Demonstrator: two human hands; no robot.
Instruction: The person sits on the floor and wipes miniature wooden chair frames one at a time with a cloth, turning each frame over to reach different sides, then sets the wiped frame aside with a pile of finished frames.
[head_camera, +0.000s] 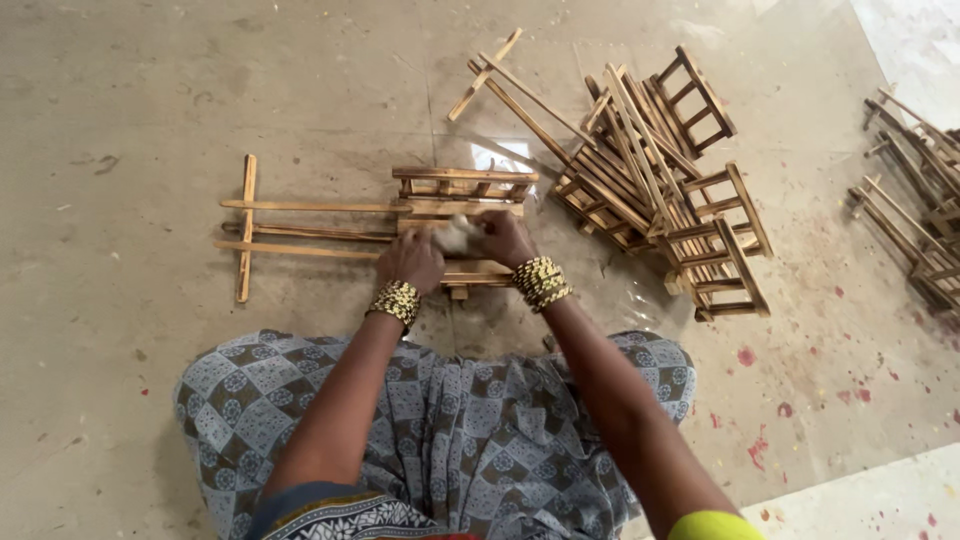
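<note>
Seated on a stone floor (150, 100), we work with both hands on a small wooden easel frame (440, 205) that lies flat in front of our knees, its long slats running out to the left. Our left hand (410, 260) is closed down on the near edge of the frame, fingers curled over the wood. Our right hand (503, 238) is bunched around a pale wad (458, 233), perhaps cloth or paper, pressed against the frame's middle slats; what exactly the wad is we cannot tell. Gold beaded bangles (541, 282) circle both wrists, and a grey patterned garment (460, 430) covers our lap. Just to the right a loose pile of similar wooden frames (655, 175) lies heaped, and more frames (920, 200) sit at the far right edge. Red spots (760, 445) mark the floor near our right knee.
</note>
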